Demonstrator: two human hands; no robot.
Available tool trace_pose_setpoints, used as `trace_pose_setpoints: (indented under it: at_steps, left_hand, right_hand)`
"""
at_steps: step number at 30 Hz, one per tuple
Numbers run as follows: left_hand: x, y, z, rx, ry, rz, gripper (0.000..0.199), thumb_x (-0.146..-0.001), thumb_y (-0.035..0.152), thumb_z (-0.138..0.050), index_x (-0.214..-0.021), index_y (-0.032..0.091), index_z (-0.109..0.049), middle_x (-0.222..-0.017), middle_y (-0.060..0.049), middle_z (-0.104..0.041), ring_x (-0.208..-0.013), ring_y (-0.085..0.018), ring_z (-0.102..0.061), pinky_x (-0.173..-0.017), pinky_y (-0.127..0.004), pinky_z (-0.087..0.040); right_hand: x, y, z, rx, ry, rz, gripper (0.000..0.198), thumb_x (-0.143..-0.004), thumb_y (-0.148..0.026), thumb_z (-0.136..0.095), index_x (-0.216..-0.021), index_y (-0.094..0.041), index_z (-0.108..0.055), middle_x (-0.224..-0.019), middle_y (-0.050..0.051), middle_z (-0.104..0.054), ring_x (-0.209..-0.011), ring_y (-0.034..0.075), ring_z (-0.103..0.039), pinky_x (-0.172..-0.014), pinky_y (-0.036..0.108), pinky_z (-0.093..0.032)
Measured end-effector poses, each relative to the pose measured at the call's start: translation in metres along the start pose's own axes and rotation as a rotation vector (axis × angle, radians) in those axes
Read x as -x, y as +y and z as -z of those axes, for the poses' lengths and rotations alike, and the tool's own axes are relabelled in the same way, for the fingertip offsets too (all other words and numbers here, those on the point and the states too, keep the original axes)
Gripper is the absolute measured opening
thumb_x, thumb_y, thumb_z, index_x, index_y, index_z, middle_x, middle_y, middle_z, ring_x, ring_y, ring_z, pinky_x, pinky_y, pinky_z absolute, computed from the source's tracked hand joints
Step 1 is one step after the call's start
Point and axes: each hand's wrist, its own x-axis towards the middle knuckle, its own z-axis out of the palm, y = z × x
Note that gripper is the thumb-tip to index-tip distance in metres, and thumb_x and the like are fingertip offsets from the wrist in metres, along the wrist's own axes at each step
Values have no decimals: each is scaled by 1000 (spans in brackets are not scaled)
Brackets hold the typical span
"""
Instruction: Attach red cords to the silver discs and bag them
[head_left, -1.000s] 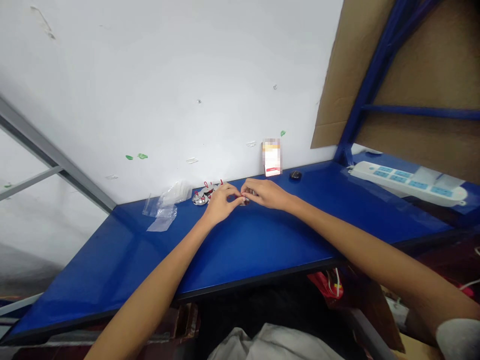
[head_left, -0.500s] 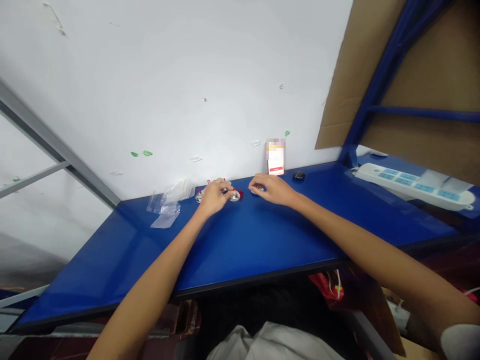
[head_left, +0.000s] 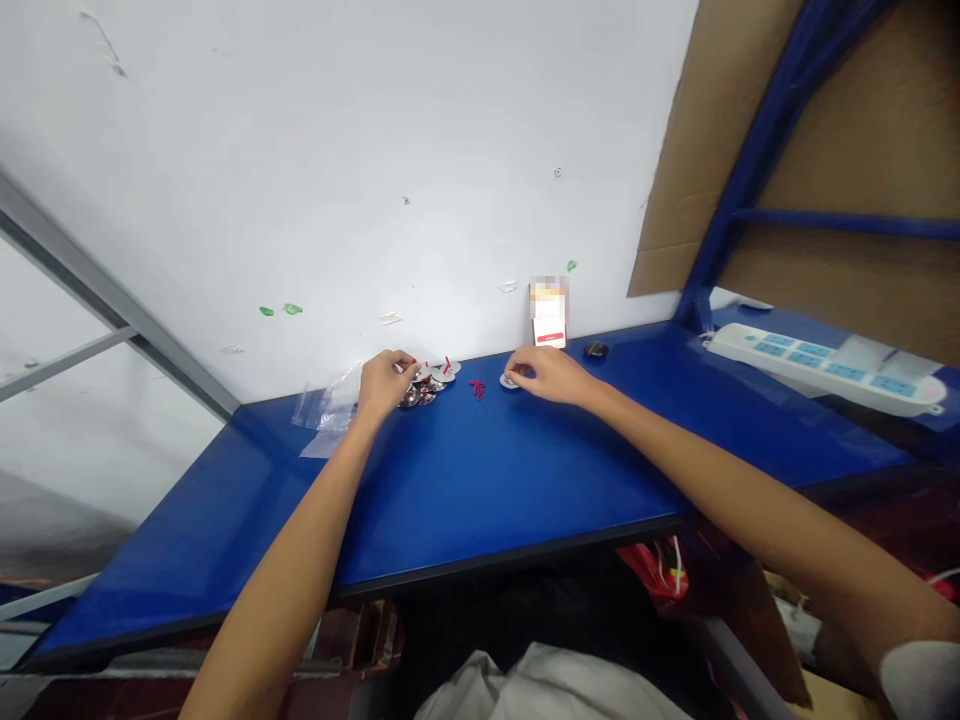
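My left hand (head_left: 386, 384) is closed, thumb and fingers pinched at the left side of a pile of shiny round metal discs (head_left: 444, 374). A bit of red shows at its fingertips, and the edge of the piece they pinch is partly hidden. Several discs have red stems or loops sticking up. A few small loose red pieces (head_left: 478, 388) lie on the blue table (head_left: 480, 480), between my hands. Farther right, my right hand (head_left: 551, 374) is closed, its fingertips pinching a single flat silver disc (head_left: 508, 382) down at the tabletop.
Clear plastic bags (head_left: 326, 415) lie left of the pile. A phone (head_left: 549, 322) with a lit screen leans on the white wall (head_left: 465, 140). Beside it sits a small black object (head_left: 596, 349). A white power strip (head_left: 825, 368) lies at the right, near a blue frame post (head_left: 739, 170).
My left hand has moved left, from above the red pieces to the disc pile, uncovering both. The right hand has shifted slightly, and the disc under its fingertips shows more clearly.
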Motion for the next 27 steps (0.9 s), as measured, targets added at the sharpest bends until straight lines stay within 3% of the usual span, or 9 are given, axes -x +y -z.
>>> trace_pose_setpoints:
  at_steps: [5,8,13,17,21,24,27]
  left_hand:
    - [5,6,1,-193,-108,53,16,-92,30,-67,-95,22,-81,-100,-7,-81,-95,-28,-72,-84,-35,-51]
    - [7,10,0,-209,-95,27,16,-92,28,-66,-96,22,-80,-101,-9,-81,-97,-29,-72,-84,-37,-52]
    - [14,25,-9,-142,-75,-150,17,-95,25,-62,-100,20,-78,-101,-10,-76,-102,-30,-68,-92,-41,-52]
    - [28,45,-27,-77,-199,-392,22,-98,21,-60,-111,21,-77,-108,-11,-73,-108,-30,-64,-98,-44,-52]
    - [36,55,-46,-123,-286,-585,44,-98,9,-52,-133,23,-74,-129,-13,-68,-118,-30,-61,-108,-47,-49]
    - [33,54,-54,-171,-340,-650,49,-100,4,-43,-133,22,-75,-128,-12,-70,-117,-29,-61,-107,-45,-49]
    - [27,49,-54,-187,-355,-655,38,-105,12,-46,-122,20,-79,-117,-12,-74,-111,-29,-63,-102,-44,-51]
  right_hand:
    - [0,1,2,16,-28,-39,13,-95,-20,-64,-94,-20,-77,-98,6,-79,-85,20,-71,-73,28,-49]
    - [1,1,2,38,-31,-43,13,-96,-21,-63,-95,-21,-77,-98,5,-79,-86,20,-71,-74,28,-49]
    - [3,6,1,138,-87,-63,19,-96,-25,-67,-111,-23,-78,-113,7,-79,-100,24,-72,-82,31,-52]
    - [4,18,-3,216,-199,-30,24,-94,-24,-72,-117,-25,-80,-122,8,-78,-111,27,-72,-89,33,-54]
    - [2,25,-5,268,-242,10,20,-98,-26,-70,-112,-27,-84,-124,7,-79,-109,27,-74,-86,32,-56]
    - [1,22,-3,296,-241,39,19,-98,-26,-71,-111,-25,-85,-122,7,-80,-107,26,-75,-82,31,-56]
    - [0,16,0,300,-231,51,17,-98,-23,-71,-110,-22,-84,-119,7,-81,-105,26,-76,-82,31,-55]
